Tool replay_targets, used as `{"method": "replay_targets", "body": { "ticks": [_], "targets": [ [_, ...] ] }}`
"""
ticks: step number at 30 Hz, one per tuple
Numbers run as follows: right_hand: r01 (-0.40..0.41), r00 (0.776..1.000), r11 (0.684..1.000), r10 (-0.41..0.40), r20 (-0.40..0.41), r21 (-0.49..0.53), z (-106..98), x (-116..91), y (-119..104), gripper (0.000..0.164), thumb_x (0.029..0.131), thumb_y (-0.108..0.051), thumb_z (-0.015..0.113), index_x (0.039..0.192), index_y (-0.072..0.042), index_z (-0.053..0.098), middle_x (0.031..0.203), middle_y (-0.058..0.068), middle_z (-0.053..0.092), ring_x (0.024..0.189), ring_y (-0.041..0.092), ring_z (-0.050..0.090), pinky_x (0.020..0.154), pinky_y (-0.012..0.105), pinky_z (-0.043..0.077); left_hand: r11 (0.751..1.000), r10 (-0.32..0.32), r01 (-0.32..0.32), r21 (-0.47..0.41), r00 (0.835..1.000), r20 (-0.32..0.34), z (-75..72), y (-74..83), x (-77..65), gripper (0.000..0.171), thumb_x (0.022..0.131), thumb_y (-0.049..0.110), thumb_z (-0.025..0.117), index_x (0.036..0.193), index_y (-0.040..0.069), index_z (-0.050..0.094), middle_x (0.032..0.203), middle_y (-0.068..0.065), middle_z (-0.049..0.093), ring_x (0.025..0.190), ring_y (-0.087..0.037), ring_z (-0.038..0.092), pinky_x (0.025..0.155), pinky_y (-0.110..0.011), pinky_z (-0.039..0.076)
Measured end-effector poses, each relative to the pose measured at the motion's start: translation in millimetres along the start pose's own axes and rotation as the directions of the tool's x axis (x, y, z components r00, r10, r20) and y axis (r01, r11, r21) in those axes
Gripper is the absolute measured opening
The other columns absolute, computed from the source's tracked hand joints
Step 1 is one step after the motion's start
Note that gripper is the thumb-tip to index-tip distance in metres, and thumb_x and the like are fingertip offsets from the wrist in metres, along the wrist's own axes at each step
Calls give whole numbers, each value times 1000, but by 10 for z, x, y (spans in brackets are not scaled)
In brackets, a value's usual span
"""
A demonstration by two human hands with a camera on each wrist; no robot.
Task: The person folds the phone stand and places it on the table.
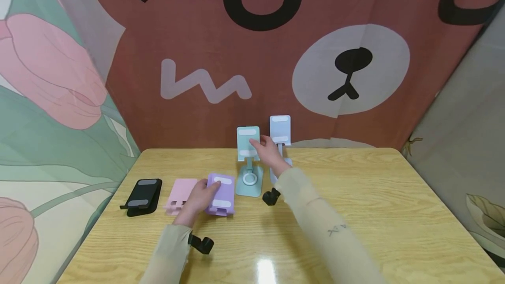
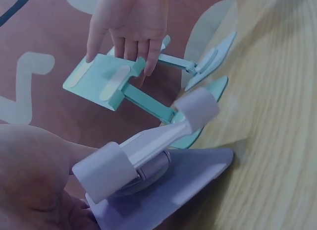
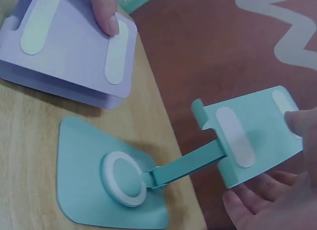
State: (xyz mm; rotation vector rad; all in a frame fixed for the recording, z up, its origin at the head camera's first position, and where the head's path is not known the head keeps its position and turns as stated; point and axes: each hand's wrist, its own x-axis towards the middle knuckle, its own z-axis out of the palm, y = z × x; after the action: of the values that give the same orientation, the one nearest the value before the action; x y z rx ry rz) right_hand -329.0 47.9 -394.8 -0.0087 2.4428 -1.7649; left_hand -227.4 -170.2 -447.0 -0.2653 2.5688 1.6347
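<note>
A teal phone stand (image 1: 244, 189) stands unfolded on the table, its arm raised. My right hand (image 1: 270, 152) holds its upper plate by the right edge, the thumb (image 3: 299, 122) on the front face and the other fingers behind. To its left is a purple phone stand (image 1: 225, 193), folded down, with two pale pads on its face. My left hand (image 1: 200, 197) grips its left side, thumb over the front. In the left wrist view, the purple stand's base (image 2: 198, 165) tilts up from the wood. Partly behind my right hand rises an unfolded light blue phone stand (image 1: 280, 127).
A folded pink phone stand (image 1: 184, 187) lies left of the purple one, partly covered by my left hand. Farther left lies a black phone stand (image 1: 147, 194), also folded. Behind the wooden table (image 1: 355, 196) hangs a brown cloth (image 1: 197, 21) with a bear print.
</note>
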Motion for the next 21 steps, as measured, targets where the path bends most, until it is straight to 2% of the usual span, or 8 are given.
{"method": "replay_targets", "body": {
  "ticks": [4, 10, 15, 18, 21],
  "targets": [
    [-11, 1000, 1000, 11, 16, -2, 41, 55, 63, 71, 105, -52, 49, 158, -8, 31, 157, 15, 38, 142, 33, 37, 113, 49, 34, 1000, 7, -7, 10, 1000, 4, -1, -14, 24, 54, 106, 26, 51, 134, -20, 45, 115, -30, 60, 106, -40, 59, 95, -51, 48],
    [41, 999, 999, -41, 15, 5, 72, 72, 104, 55, 108, -46, 45, 148, -8, 47, 149, 13, 49, 136, 31, 44, 111, 49, 36, 1000, 13, -13, 29, 1000, -10, 1, -34, 47, 55, 106, 27, 50, 133, -21, 46, 117, -32, 60, 109, -41, 58, 96, -53, 47],
    [46, 998, 998, -45, -35, 35, 75, 47, 111, 46, 110, -38, 43, 141, -7, 52, 140, 14, 54, 129, 30, 48, 107, 48, 39, 997, 18, -16, 70, 999, -30, 11, -53, 71, 56, 106, 28, 50, 133, -22, 46, 119, -34, 59, 111, -43, 57, 99, -54, 45],
    [71, 994, 996, -67, -83, 48, 75, 32, 122, 40, 111, -33, 42, 135, -4, 55, 130, 17, 57, 121, 30, 50, 104, 47, 41, 992, 24, -20, 121, 999, -33, 13, -50, 77, 57, 106, 29, 51, 132, -21, 48, 119, -34, 60, 110, -44, 58, 98, -54, 46],
    [106, 988, 993, -101, -115, 43, 80, 8, 132, 33, 111, -30, 42, 123, -4, 58, 111, 16, 58, 106, 29, 52, 95, 45, 44, 977, 31, -20, 213, 998, -50, -5, -49, 80, 55, 105, 32, 53, 126, -19, 53, 111, -30, 63, 102, -40, 61, 92, -51, 50]
  ]
}}
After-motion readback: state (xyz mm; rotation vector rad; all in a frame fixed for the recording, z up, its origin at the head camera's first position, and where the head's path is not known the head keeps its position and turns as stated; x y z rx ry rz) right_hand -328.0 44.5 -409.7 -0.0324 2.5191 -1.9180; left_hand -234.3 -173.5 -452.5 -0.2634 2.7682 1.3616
